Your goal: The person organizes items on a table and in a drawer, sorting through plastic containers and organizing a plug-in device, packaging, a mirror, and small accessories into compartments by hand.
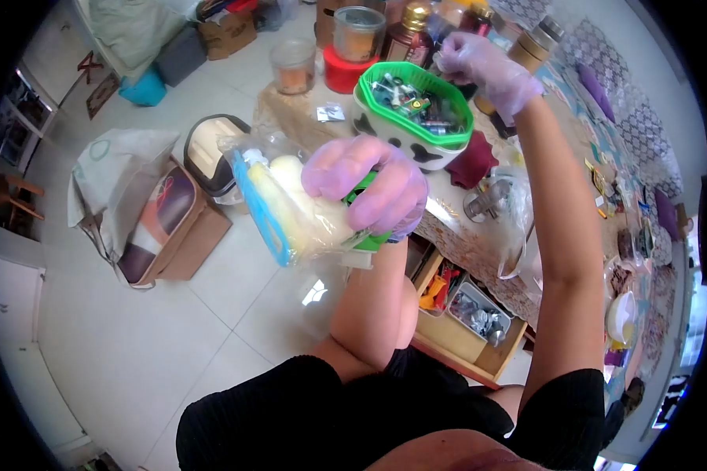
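Note:
My left hand (365,184), in a thin purple glove, is wrapped round a clear plastic bag (291,206) with pale yellow and white pieces in it and a blue edge. A green part shows between its fingers; its kind is unclear. Farther off, my gloved right hand (487,67) has its fingers curled together beside the tub's far rim. Whatever they hold, if anything, is hidden. Between both hands stands a white tub (416,149) with black patches and a green basket insert (465,141), full of small bottles and mixed metal-looking pieces (412,102).
Clear jars (293,67), a red container (344,72) and a gold-capped bottle (409,35) stand behind the tub. An open drawer (479,353) juts out below the table. On the floor at left are a brown box (188,243) and a cream-lidded bin (214,153).

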Demonstrator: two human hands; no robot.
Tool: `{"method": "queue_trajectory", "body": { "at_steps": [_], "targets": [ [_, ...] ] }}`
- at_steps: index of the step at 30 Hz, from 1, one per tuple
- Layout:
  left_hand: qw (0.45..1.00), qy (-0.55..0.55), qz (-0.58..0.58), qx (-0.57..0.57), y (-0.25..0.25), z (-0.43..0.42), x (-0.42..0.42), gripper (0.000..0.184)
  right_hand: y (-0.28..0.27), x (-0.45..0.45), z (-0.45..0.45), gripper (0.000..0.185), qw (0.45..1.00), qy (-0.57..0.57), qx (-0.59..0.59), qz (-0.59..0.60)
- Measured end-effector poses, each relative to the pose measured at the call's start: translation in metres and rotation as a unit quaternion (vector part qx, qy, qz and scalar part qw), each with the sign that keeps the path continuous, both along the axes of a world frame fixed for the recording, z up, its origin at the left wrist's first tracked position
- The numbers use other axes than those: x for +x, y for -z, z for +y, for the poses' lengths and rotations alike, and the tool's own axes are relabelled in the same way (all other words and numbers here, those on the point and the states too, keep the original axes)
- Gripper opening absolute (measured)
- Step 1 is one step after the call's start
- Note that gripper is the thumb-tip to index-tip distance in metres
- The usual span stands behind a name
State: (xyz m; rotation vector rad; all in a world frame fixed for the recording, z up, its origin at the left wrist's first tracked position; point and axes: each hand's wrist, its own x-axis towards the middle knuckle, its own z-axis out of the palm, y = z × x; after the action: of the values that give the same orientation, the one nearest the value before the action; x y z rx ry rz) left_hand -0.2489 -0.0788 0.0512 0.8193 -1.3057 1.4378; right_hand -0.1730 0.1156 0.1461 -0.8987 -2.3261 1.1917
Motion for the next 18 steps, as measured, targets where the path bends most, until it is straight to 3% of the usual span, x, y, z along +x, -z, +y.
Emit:
{"method": "queue_trajectory", "body": {
  "at_steps": [4, 6, 8, 10, 11, 12, 14, 16, 18],
  "targets": [
    [1.0, 0.008, 0.01, 0.029, 0.005, 0.006, -0.003, 0.017, 0.001, 0.015, -0.001, 0.01, 0.998, -0.025, 0.007, -0.06],
    [1.0, 0.001, 0.009, 0.028, 0.006, 0.007, -0.003, 0.017, 0.007, 0.021, -0.007, 0.012, 0.985, -0.099, 0.047, -0.133],
    [1.0, -0.001, 0.012, 0.024, 0.004, 0.006, -0.002, 0.016, 0.01, 0.021, -0.016, 0.018, 0.981, -0.079, 0.092, -0.149],
    [1.0, -0.001, 0.015, 0.017, 0.003, 0.005, 0.0, 0.015, 0.017, 0.017, -0.025, 0.026, 0.928, -0.078, 0.292, -0.217],
    [1.0, -0.004, 0.016, 0.015, 0.002, 0.004, 0.0, 0.014, 0.019, 0.013, -0.029, 0.036, 0.912, -0.094, 0.276, -0.287],
    [1.0, -0.006, 0.018, 0.013, 0.001, 0.004, 0.001, 0.013, 0.02, 0.015, -0.029, 0.036, 0.914, -0.092, 0.274, -0.286],
    [1.0, -0.009, 0.012, -0.002, -0.001, 0.001, 0.004, 0.012, 0.023, 0.017, -0.027, 0.04, 0.994, -0.067, 0.027, -0.08],
    [1.0, -0.014, 0.006, -0.017, -0.001, 0.0, 0.004, 0.012, 0.016, 0.02, -0.018, 0.037, 0.998, -0.061, 0.032, -0.014],
    [1.0, -0.003, 0.022, 0.0, 0.0, 0.003, 0.001, 0.011, 0.007, 0.032, -0.017, 0.034, 0.998, -0.013, 0.04, -0.038]
  ]
}}
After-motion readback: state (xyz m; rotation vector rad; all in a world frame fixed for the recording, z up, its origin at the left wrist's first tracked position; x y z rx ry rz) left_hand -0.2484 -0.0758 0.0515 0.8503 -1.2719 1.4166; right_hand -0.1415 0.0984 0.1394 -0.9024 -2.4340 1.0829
